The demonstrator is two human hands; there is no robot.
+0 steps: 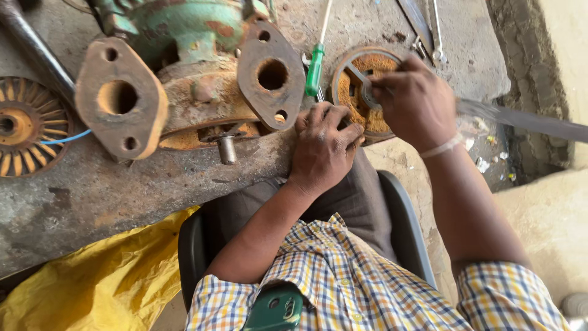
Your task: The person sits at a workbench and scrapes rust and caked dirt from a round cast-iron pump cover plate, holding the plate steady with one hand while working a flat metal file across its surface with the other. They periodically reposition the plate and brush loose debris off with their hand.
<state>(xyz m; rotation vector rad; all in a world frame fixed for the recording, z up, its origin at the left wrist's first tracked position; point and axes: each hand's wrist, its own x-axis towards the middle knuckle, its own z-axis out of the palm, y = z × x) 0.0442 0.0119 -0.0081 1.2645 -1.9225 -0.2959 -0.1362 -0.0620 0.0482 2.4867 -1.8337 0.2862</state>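
A round rusty metal disc [361, 92] with spokes and a hub lies at the edge of the stone slab [110, 196]. My left hand [324, 150] grips the disc's near rim and holds it steady. My right hand [413, 101] is closed on a long flat metal tool [527, 121] that sticks out blurred to the right, its fingers over the disc's hub. A green-handled screwdriver [315, 67] lies just left of the disc.
A large rusty green pump body [184, 73] with two flanges fills the upper left. A finned round part [24, 125] sits at far left. Spanners [429, 37] lie behind the disc. Yellow plastic sheet [104, 276] lies below the slab.
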